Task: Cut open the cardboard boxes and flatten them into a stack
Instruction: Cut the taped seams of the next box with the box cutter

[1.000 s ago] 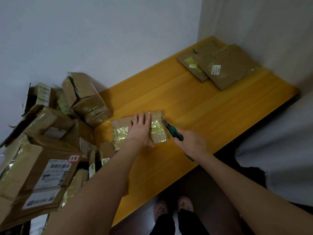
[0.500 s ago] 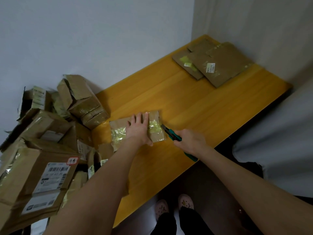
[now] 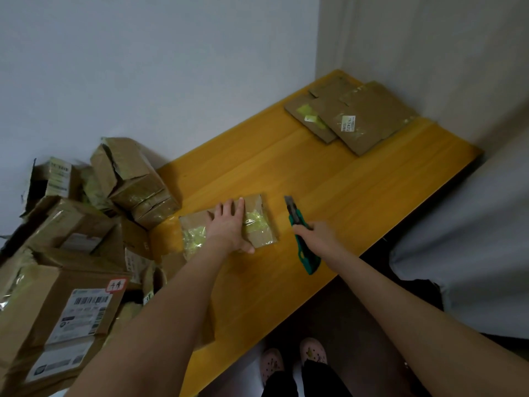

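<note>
- Fingers of the left hand [image 3: 229, 229] lie straight and slightly spread, the palm pressing flat on a small flat brown cardboard box [image 3: 259, 224] banded with yellow-green tape; the thumb reaches past the box's near edge.
- The box lies on a yellow wooden table [image 3: 343, 196], toward its left end, and its right part shows bare beyond the fingers.
- The right hand [image 3: 317, 237] is curled round a green-handled utility knife [image 3: 296, 216], blade out and pointing far.
- The knife is just right of the box, not touching it, with a strip of table between.
- A stack of flattened brown cardboard sheets [image 3: 363, 118] rests at the table's far right corner, well apart from both hands.
- A pile of crumpled brown cardboard boxes [image 3: 86, 239], some labelled, crowds the table's left end.
- Pink slippers [image 3: 286, 359] stand on the floor by the near edge.
</note>
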### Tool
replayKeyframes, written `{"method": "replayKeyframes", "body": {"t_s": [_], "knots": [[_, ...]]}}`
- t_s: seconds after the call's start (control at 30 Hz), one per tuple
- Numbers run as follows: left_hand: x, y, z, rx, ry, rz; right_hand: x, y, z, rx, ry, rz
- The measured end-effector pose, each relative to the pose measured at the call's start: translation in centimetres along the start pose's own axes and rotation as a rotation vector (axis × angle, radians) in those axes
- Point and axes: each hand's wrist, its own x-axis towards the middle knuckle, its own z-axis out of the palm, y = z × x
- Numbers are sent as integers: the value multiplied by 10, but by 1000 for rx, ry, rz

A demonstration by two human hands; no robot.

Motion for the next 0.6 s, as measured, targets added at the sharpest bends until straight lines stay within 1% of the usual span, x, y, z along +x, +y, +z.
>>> {"method": "replayKeyframes", "body": {"t_s": [0.1, 0.17, 0.23, 0.33, 0.37, 0.43, 0.53, 0.6], "knots": [[4, -4, -3, -94, 72, -43, -3, 0, 29, 277, -120, 187], [6, -6, -5, -97, 117, -61, -2, -2, 46, 449, -158, 256], [8, -10, -11, -174, 150, -95, 5, -7, 54, 596, -126, 258], [7, -11, -28, -389, 223, -140, 18, -32, 48, 731, -51, 187], [5, -10, -34, -435, 277, -161, 21, -44, 43, 735, -48, 150], [-1, -11, -45, -500, 368, -233, 23, -67, 38, 645, -40, 79], [-12, -20, -55, -530, 407, -326, 22, -93, 34, 486, -44, -32], [-20, -29, -56, -496, 413, -335, 22, -104, 34, 413, -70, -93]]}}
